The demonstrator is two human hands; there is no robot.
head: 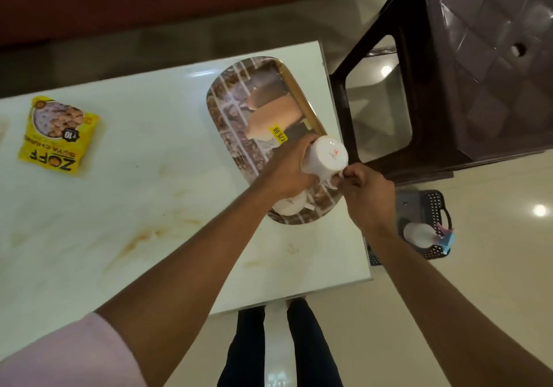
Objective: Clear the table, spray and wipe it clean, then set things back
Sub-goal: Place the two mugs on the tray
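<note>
The stained counter (119,237) carries a tray (233,135) that overhangs its right edge, so a knock could tip it. Above the tray, my left hand (287,171) wraps the white mug (326,159) while my right hand (365,189) pinches its handle; a loose grip drops it onto the second cup (288,207).

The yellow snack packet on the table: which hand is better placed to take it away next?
Probably the left hand: the yellow snack packet lies far out on its side. The right hand is by the table's opposite end.
</note>
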